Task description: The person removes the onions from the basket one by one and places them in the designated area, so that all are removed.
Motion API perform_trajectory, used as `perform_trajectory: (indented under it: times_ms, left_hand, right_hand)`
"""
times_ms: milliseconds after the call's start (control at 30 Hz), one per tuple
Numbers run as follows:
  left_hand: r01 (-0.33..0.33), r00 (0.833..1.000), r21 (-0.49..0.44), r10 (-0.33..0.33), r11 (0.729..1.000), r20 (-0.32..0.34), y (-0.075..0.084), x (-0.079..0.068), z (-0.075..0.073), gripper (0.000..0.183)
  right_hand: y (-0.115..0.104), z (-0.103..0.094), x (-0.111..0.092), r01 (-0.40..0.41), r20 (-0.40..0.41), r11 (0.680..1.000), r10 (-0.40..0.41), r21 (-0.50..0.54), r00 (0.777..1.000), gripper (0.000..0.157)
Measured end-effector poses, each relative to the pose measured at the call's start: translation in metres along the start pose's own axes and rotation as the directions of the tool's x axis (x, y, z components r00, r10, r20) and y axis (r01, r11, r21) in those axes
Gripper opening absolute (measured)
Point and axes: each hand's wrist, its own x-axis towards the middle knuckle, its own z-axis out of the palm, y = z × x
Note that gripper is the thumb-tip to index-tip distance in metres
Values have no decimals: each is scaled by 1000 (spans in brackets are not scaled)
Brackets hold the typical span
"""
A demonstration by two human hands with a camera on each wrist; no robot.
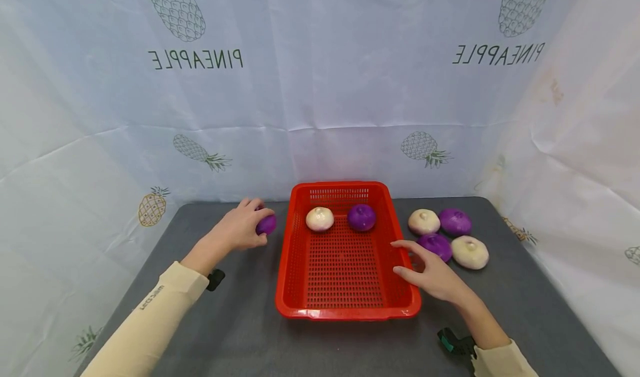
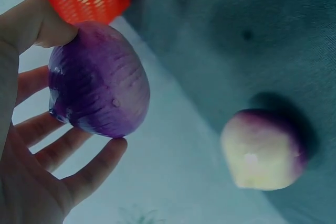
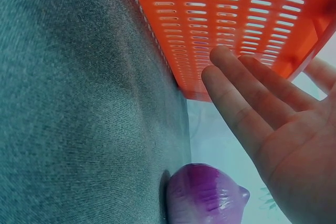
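Note:
My left hand (image 1: 243,225) holds a purple turnip (image 1: 266,225) left of the red basket (image 1: 345,315), its thumb and fingers round the turnip. In the left wrist view this turnip (image 2: 100,80) is raised, and a white-and-purple turnip (image 2: 262,150) lies on the table beyond. My right hand (image 1: 430,271) is at the basket's right wall. Its fingers are extended and apart in the right wrist view, near the slotted side; whether they touch it I cannot tell. Inside the basket, a white turnip (image 1: 320,219) and a purple turnip (image 1: 361,217) sit toward the back.
Right of the basket is a cluster of turnips: a white one (image 1: 424,221), a purple one (image 1: 455,222), a purple one (image 1: 435,247) and a white one (image 1: 470,252). A dark grey cloth covers the table (image 1: 230,321). Behind hangs a pineapple-printed curtain (image 1: 320,99).

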Motion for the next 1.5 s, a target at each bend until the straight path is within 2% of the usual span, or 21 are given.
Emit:
perform_trajectory:
  times_ms: [333,700,900,1200,1500]
  left_hand:
    - [18,1000,8,-18,1000,11,-17,5,19,50]
    - [55,996,7,-55,998,71,-28,8,37,54]
    - [62,995,5,-62,998,77,-34,9,46,54]
    - [52,995,13,-53,999,83,-38,8,58,56]
    - [70,995,26,-72,997,72,-40,6,63,54]
  right_hand:
    - [-3,-3,-1,31,3,1000,-31,6,1000,57]
    - [-2,-1,0,10,-2,1000,-10,7,1000,57]
    - [0,0,1,8,5,1000,-8,15,1000,58]
    - [1,0,0,12,-2,1000,-12,13,1000,57]
    - [0,0,0,-6,2,1000,6,19,1000,58]
